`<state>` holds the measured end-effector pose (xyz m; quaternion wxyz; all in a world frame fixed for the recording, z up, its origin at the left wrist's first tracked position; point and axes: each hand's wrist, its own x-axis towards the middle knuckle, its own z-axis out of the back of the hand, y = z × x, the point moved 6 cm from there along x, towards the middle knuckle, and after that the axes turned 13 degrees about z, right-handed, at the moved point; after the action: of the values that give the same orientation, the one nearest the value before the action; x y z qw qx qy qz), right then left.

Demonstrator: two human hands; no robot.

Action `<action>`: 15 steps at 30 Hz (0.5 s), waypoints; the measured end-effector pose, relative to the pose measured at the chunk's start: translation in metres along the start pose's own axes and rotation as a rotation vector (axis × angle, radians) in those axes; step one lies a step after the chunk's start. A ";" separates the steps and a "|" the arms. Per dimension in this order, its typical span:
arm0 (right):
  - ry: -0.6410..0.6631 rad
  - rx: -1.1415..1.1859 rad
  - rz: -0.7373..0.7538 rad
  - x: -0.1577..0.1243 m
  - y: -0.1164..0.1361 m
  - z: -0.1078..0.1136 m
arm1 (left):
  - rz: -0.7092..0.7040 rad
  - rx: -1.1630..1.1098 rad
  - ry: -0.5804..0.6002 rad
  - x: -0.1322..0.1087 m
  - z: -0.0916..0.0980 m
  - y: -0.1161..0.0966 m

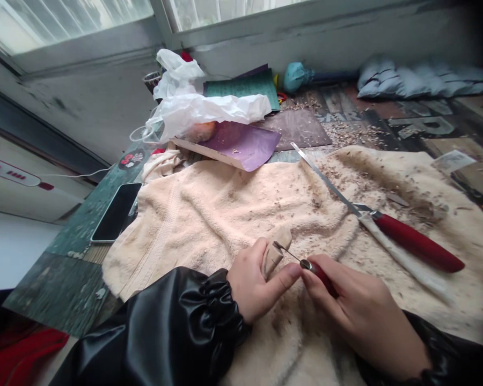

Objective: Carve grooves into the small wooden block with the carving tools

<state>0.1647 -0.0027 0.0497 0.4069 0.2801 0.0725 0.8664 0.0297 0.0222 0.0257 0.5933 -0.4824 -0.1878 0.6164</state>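
Note:
My left hand [256,281] is closed around a small pale piece of wood [274,252], thumb stretched toward the tool. My right hand [360,313] grips a small carving tool with a red handle [325,279]; its thin metal blade [286,250] touches the wood. Both hands rest low over a cream fleece towel [209,214] strewn with wood shavings. A long knife with a red handle [416,244] lies on the towel to the right, blade pointing up-left.
A black phone [116,212] lies left of the towel on the green table. Behind are a purple sheet [245,145], white plastic bags [201,110], a green mat [249,86] and grey cushions [422,78] under the window.

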 end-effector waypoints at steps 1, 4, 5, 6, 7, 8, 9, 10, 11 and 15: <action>0.002 0.010 0.006 0.001 0.000 0.002 | -0.009 -0.011 0.003 -0.001 0.001 -0.001; 0.004 0.045 0.024 0.001 -0.002 0.005 | -0.041 -0.004 0.019 -0.004 0.004 -0.003; 0.009 0.059 0.035 0.001 -0.002 0.006 | -0.057 0.009 0.019 -0.005 0.004 -0.004; 0.018 0.072 0.047 0.000 -0.003 0.005 | -0.072 0.025 0.015 -0.006 0.005 -0.005; 0.037 0.086 0.057 0.000 -0.003 0.005 | -0.088 0.037 0.007 -0.006 0.006 -0.005; 0.062 0.099 0.062 -0.001 -0.003 0.004 | -0.104 0.045 -0.003 -0.006 0.007 -0.006; 0.092 0.113 0.062 -0.001 -0.004 0.002 | -0.121 0.048 -0.014 -0.007 0.008 -0.007; 0.123 0.129 0.056 -0.001 -0.004 0.001 | -0.140 0.050 -0.024 -0.006 0.008 -0.007; 0.155 0.151 0.055 -0.001 -0.004 0.000 | -0.158 0.055 -0.035 -0.006 0.008 -0.007; 0.232 0.225 0.029 0.000 -0.003 -0.002 | -0.211 0.101 -0.087 -0.005 0.010 -0.006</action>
<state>0.1655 -0.0001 0.0469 0.3493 0.2230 0.2113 0.8852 0.0244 0.0219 0.0371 0.6698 -0.4022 -0.2318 0.5796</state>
